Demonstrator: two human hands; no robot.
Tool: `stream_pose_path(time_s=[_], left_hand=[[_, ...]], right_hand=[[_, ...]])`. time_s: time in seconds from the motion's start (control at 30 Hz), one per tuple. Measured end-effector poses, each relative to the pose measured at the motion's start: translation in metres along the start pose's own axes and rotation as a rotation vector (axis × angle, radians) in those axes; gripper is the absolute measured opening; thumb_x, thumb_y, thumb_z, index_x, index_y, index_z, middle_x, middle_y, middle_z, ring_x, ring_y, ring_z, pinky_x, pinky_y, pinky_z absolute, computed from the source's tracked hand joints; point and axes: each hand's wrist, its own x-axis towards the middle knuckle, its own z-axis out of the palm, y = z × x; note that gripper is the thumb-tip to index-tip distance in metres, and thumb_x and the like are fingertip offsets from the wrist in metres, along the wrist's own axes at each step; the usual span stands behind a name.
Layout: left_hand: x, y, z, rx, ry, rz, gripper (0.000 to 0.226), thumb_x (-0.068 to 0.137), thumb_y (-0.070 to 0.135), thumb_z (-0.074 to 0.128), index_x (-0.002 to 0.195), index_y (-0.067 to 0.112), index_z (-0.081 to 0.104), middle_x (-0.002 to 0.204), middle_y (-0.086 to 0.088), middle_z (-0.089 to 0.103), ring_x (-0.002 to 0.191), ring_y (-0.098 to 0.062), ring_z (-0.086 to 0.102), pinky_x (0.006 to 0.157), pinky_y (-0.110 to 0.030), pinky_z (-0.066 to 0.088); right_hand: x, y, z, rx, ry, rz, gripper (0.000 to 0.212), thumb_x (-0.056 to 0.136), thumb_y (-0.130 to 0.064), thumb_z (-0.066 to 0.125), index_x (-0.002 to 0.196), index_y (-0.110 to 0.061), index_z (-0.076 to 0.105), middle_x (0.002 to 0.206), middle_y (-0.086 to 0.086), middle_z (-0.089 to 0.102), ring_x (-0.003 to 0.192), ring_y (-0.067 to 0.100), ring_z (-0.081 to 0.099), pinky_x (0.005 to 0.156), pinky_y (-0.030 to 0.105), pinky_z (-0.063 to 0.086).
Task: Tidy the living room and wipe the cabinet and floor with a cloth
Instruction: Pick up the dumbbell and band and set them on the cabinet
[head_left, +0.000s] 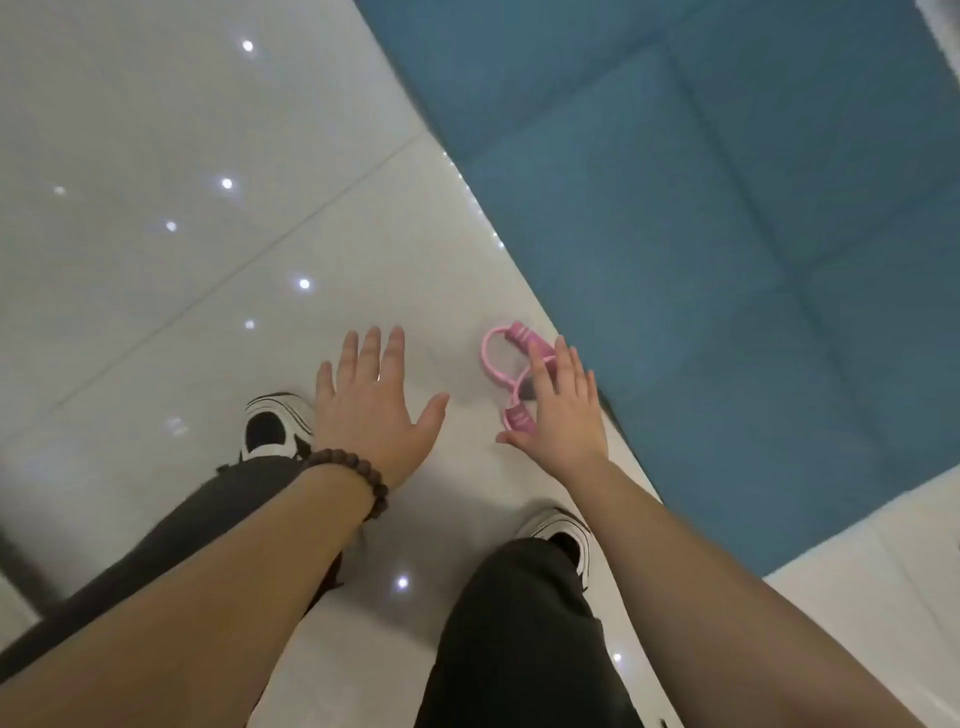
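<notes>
A pink looped stretch band with two padded handles lies on the glossy white tile floor, right by the edge of a blue sofa cushion. My right hand hovers over the band's near handle with fingers spread, partly covering it; whether it touches the band I cannot tell. My left hand, a dark bead bracelet on its wrist, is held flat and open above the floor to the band's left, holding nothing. No cloth is in view.
The blue sofa cushion fills the upper right and runs diagonally beside the band. My two black-and-white shoes and dark trouser legs stand on the tiles below the hands. A dark object's edge shows at the far left.
</notes>
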Motion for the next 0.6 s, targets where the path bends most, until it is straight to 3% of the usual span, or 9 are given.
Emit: stream_pose_path(time_s=[0.13, 0.2, 0.27, 0.37, 0.47, 0.6], left_hand=[[0.025, -0.003, 0.024, -0.022, 0.017, 0.03, 0.079, 0.093, 0.059, 0.031, 0.154, 0.021, -0.002, 0.162, -0.004, 0.003, 0.149, -0.022, -0.004, 0.12, -0.044, 0.003], [0.031, -0.001, 0.029, -0.04, 0.018, 0.036, 0.078, 0.093, 0.059, 0.031, 0.154, 0.022, -0.003, 0.162, -0.003, 0.002, 0.149, -0.022, -0.004, 0.121, -0.044, 0.003], [0.037, -0.001, 0.03, -0.043, 0.017, 0.031, 0.078, 0.094, 0.058, 0.032, 0.154, 0.022, -0.002, 0.162, -0.003, 0.002, 0.149, -0.021, -0.004, 0.121, -0.043, 0.003], [0.038, 0.001, 0.029, -0.065, 0.032, 0.024, 0.078, 0.094, 0.058, 0.033, 0.154, 0.022, -0.001, 0.162, -0.003, 0.003, 0.149, -0.021, -0.003, 0.12, -0.043, 0.004], [0.034, 0.001, 0.023, -0.069, 0.028, 0.021, 0.078, 0.094, 0.057, 0.034, 0.154, 0.022, -0.001, 0.162, -0.003, 0.003, 0.149, -0.021, -0.003, 0.12, -0.043, 0.003], [0.015, -0.003, -0.01, -0.082, 0.033, 0.006, 0.078, 0.094, 0.057, 0.034, 0.154, 0.022, -0.001, 0.162, -0.004, 0.004, 0.149, -0.022, -0.004, 0.12, -0.044, 0.003]], right_hand=[[0.033, 0.007, 0.023, -0.062, 0.009, 0.006, 0.128, 0.067, -0.067, 0.07, 0.148, -0.028, -0.02, 0.156, 0.011, -0.025, 0.144, 0.029, -0.023, 0.118, 0.043, -0.007], [0.038, 0.009, 0.031, -0.076, 0.052, -0.002, 0.123, 0.069, -0.065, 0.069, 0.149, -0.028, -0.017, 0.159, 0.011, -0.014, 0.145, 0.031, -0.015, 0.119, 0.043, -0.002], [0.036, 0.008, 0.035, -0.074, 0.127, 0.0, 0.115, 0.071, -0.059, 0.071, 0.151, -0.03, -0.006, 0.157, 0.012, 0.011, 0.144, 0.034, 0.008, 0.118, 0.043, 0.012], [0.029, 0.003, 0.04, -0.039, 0.23, 0.016, 0.098, 0.076, -0.045, 0.072, 0.152, -0.03, 0.013, 0.135, 0.009, 0.039, 0.12, 0.03, 0.038, 0.101, 0.041, 0.032], [0.024, 0.002, 0.032, 0.097, 0.195, 0.101, 0.079, 0.083, -0.03, 0.064, 0.15, -0.027, 0.022, 0.121, 0.008, 0.048, 0.11, 0.029, 0.044, 0.093, 0.039, 0.035], [0.0, -0.007, -0.008, 0.237, 0.233, 0.142, 0.076, 0.08, -0.029, 0.062, 0.148, -0.027, 0.027, 0.113, 0.005, 0.047, 0.105, 0.026, 0.045, 0.09, 0.036, 0.037]])
